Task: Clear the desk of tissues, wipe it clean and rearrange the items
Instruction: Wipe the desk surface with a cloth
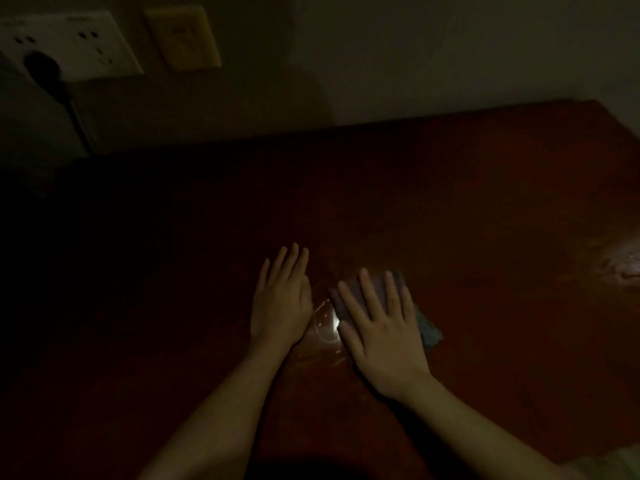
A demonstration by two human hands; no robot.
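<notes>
The scene is dim. A dark reddish-brown desk (450,202) fills most of the view. My right hand (381,327) lies flat with spread fingers on a greyish cloth (427,327), pressing it onto the desk near the middle. Part of the cloth shows past my fingertips and at the right of my palm. My left hand (282,299) rests flat on the bare desk just left of it, fingers straight and together. Between the two hands a wet, shiny patch (325,323) glints on the surface.
A white wall socket (69,43) with a dark plug and cord, and a yellowish switch plate (183,38), sit on the wall at the back left. Another glare patch (623,265) shows at the desk's right edge. The desk's left side is in deep shadow.
</notes>
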